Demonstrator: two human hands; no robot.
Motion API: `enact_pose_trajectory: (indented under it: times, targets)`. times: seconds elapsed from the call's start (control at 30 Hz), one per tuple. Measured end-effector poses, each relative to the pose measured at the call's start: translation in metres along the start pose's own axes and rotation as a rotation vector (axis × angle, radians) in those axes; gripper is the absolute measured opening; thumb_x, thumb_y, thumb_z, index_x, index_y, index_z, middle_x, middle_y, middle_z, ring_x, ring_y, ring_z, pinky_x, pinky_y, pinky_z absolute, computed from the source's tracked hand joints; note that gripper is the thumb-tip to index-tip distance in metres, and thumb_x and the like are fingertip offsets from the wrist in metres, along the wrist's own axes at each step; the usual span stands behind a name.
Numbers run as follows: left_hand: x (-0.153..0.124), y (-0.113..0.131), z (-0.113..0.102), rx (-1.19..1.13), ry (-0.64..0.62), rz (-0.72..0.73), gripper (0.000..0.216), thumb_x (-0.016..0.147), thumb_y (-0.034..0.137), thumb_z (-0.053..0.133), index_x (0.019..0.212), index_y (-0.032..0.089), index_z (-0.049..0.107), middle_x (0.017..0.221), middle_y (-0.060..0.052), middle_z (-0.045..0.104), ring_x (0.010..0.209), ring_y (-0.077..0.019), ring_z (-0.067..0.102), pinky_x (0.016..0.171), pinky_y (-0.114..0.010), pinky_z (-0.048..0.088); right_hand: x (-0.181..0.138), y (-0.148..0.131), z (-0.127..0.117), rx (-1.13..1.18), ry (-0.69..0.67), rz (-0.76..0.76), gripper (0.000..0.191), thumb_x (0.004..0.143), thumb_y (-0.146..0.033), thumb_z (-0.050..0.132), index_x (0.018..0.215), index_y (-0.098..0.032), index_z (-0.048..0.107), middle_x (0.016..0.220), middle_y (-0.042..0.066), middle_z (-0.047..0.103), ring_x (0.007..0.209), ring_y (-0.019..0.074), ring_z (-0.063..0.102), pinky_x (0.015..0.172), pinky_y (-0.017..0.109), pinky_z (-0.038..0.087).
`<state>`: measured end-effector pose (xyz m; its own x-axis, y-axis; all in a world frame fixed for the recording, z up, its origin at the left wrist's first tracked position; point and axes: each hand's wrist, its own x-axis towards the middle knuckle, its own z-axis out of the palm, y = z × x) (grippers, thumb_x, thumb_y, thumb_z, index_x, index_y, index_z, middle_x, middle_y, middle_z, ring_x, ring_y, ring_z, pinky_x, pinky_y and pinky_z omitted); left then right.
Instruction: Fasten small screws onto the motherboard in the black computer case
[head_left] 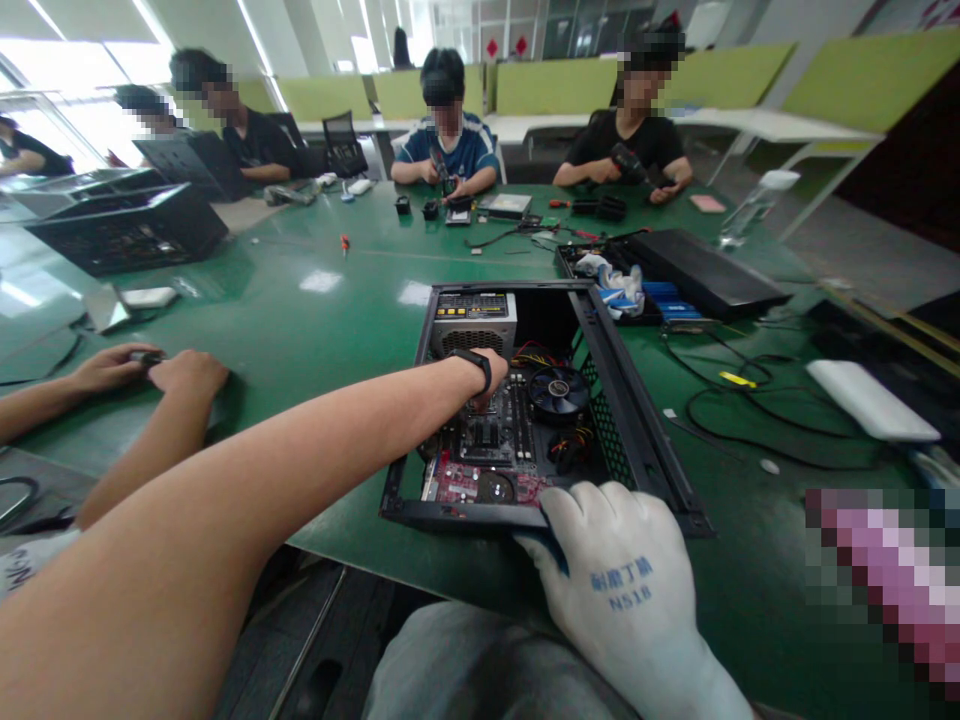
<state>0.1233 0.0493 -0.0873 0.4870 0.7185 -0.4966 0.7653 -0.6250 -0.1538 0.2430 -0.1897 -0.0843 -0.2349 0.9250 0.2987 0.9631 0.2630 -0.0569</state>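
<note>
An open black computer case [630,420] lies on the green table in front of me. My left hand [491,372], bare with a black wristband, reaches over the motherboard [487,440], beside the power supply [474,312]. Its fingers look curled downward; their tips and anything in them are hidden. My right hand [619,570], in a white glove with blue print, is closed around the near rim of the case, thumb on the outside. Inside the case are a round black fan [559,390], coloured wires [574,440] and a red circuit card [465,482].
A person's hands [169,370] rest on the table at left, holding something small and dark. Across the table, co-workers handle tools. Black cables [750,400], a white box-like item [870,400], a bottle [757,205] and another black case [127,230] also lie or stand around.
</note>
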Motion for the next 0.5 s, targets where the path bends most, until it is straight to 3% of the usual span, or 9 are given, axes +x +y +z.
enact_pose_trajectory:
  times: [0.33,0.5]
  targets:
    - [0.0024,0.0037,0.0002,0.097,-0.039,0.043,0.064,0.051,0.031,0.087,0.110,0.007,0.073,0.110,-0.021,0.072,0.100,-0.0320,0.068,0.085,-0.033,0.054,0.0017,-0.0014,0.0000,-0.003,0.001,0.002,0.018,0.075,-0.039,0.069,0.080,-0.024,0.060,0.071,0.002,0.052,0.069,0.0206,0.038,0.064,0.035,0.016]
    - [-0.0005,0.0050,-0.0007,0.074,-0.041,0.052,0.055,0.049,0.030,0.086,0.098,0.008,0.076,0.103,-0.019,0.074,0.099,-0.0316,0.068,0.086,-0.032,0.053,0.0007,-0.0007,-0.0007,-0.020,0.006,0.000,0.019,0.075,-0.040,0.069,0.079,-0.024,0.059,0.070,0.003,0.052,0.069,0.0209,0.039,0.064,0.035,0.016]
